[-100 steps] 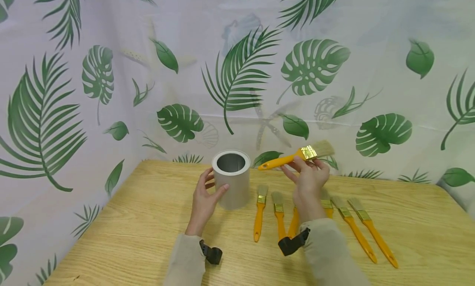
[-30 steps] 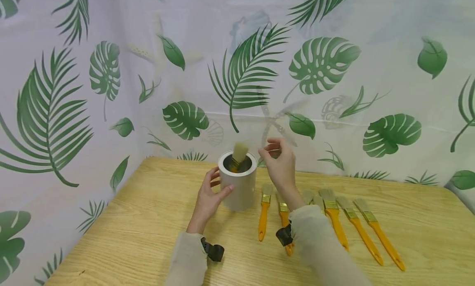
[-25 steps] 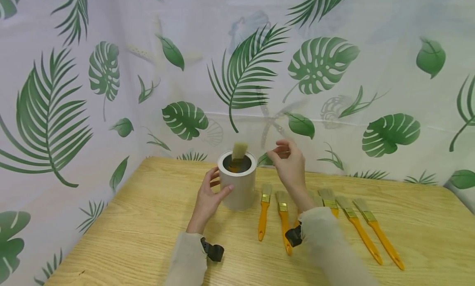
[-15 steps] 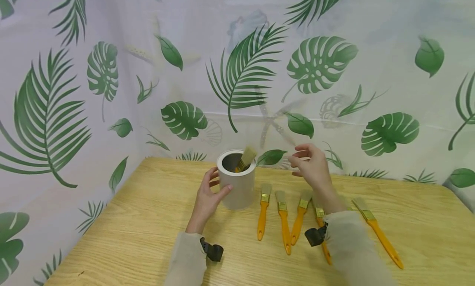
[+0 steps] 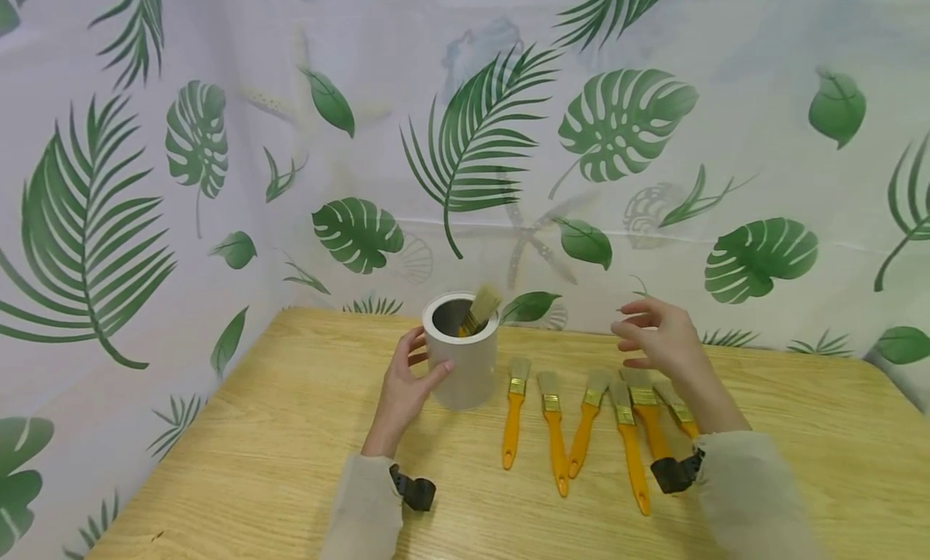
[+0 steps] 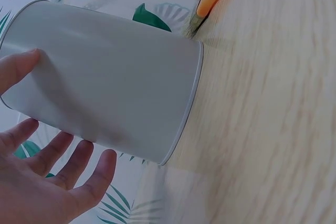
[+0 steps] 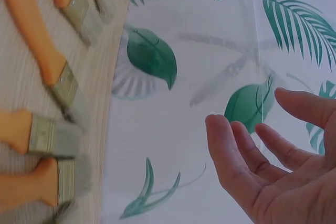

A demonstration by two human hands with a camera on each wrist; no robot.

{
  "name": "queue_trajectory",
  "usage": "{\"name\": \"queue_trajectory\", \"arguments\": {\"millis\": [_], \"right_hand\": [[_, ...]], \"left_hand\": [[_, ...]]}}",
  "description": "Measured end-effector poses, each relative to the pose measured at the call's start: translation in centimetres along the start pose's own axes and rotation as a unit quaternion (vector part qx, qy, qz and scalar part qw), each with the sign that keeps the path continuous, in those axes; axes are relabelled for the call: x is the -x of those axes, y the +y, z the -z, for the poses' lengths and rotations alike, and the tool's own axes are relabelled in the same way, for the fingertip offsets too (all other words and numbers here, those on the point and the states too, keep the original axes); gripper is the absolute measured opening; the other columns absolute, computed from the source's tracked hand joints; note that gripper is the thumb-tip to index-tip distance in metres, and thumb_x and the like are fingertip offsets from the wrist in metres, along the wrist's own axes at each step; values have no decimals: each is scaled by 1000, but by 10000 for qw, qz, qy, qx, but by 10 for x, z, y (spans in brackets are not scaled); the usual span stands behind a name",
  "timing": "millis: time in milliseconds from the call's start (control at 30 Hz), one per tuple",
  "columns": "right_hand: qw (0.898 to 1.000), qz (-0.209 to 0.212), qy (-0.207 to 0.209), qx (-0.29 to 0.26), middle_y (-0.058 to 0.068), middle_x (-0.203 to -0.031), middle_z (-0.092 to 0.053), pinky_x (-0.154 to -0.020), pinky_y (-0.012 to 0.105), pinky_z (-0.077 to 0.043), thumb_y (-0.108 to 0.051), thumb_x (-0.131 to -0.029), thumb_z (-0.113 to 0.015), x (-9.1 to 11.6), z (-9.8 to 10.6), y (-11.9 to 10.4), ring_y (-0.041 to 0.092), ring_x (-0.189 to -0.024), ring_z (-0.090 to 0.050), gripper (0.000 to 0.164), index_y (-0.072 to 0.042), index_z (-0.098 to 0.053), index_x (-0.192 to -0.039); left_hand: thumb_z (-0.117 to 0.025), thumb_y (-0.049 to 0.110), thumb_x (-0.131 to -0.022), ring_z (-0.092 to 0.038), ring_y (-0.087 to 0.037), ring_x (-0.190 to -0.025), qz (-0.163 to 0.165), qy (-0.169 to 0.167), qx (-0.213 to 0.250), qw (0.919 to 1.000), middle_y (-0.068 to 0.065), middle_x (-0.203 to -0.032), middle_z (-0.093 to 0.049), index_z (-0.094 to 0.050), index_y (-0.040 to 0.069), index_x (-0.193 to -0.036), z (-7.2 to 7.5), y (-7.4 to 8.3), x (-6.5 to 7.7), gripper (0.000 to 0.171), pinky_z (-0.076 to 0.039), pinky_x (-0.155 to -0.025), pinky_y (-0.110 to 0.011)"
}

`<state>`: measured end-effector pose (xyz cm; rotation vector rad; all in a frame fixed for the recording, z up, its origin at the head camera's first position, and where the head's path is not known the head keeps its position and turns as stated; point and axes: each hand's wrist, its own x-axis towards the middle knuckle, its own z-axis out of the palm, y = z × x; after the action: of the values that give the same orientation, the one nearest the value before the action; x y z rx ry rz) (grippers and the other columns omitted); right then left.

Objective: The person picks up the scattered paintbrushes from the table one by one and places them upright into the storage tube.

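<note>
A light grey can (image 5: pixel 463 373) with a white rim stands upright on the table, its top uncovered. My left hand (image 5: pixel 401 389) holds it from the left, thumb on the near side and fingers along the far side; the left wrist view shows the same grip on the can (image 6: pixel 110 77). Inside leans one paintbrush (image 5: pixel 483 306), bristles up above the right rim, most of its orange handle hidden. My right hand (image 5: pixel 659 338) hovers above the brushes at the right, fingers loosely bent, holding nothing. In the right wrist view too, that hand (image 7: pixel 278 166) has nothing between its fingers.
Several orange-handled paintbrushes lie in a row right of the can, from a small one (image 5: pixel 513 415) to a wider one (image 5: pixel 649 415); my right arm covers part of the row. A leaf-print curtain (image 5: pixel 465 140) hangs behind the wooden table (image 5: pixel 261 463).
The paintbrush went from my right hand into the can, where it tipped over to the right rim. My right hand drew away rightward, empty. The left hand still holds the can.
</note>
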<state>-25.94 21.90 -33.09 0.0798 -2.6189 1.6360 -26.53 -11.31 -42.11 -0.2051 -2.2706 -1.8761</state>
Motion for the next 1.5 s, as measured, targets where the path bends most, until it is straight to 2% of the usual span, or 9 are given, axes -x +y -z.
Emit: {"name": "queue_trajectory", "arguments": {"millis": [200,600,1033,1300,1500], "right_hand": [[9998,-115,-161,103,25,-117,-59,-71,38,-61,-17,-104,-58,7,22,14,8,-78,-68,52,14,-40,-142],[9963,-668,-397,371,33,-126,-53,-73,40,-61,-21,-105,-56,18,65,43,10,-81,-68,57,17,-34,-142],[9881,-1264,-609,627,41,-126,-50,-74,44,-61,-23,-106,-54,33,109,80,25,-86,-71,63,22,-27,-141],[9758,-1955,-832,522,33,-118,-59,-76,45,-60,-22,-106,-54,37,128,100,26,-88,-72,66,25,-23,-141],[9702,-2223,-921,280,11,-103,-68,-76,45,-60,-18,-104,-56,42,131,120,26,-85,-72,62,26,-27,-137]], "left_hand": [[-75,12,-93,-48,-46,-128,24,-13,3,10000,-26,-144,-46,-39,2,-151,0,0,2,69,-48,-97,-61],[-75,12,-93,-48,-46,-128,16,-3,-29,10000,-26,-145,-45,-39,2,-151,1,0,3,69,-50,-94,-59],[-74,12,-94,-47,-47,-129,65,-72,10,10000,-26,-146,-45,-38,2,-152,-3,-1,5,69,-48,-96,-61],[-75,12,-93,-48,-47,-128,87,-61,-51,9999,-27,-145,-45,-38,2,-152,-3,0,4,70,-49,-96,-60],[-75,13,-93,-48,-47,-128,148,-14,-149,9998,-27,-145,-45,-38,3,-151,-2,0,5,69,-48,-96,-61]]}}
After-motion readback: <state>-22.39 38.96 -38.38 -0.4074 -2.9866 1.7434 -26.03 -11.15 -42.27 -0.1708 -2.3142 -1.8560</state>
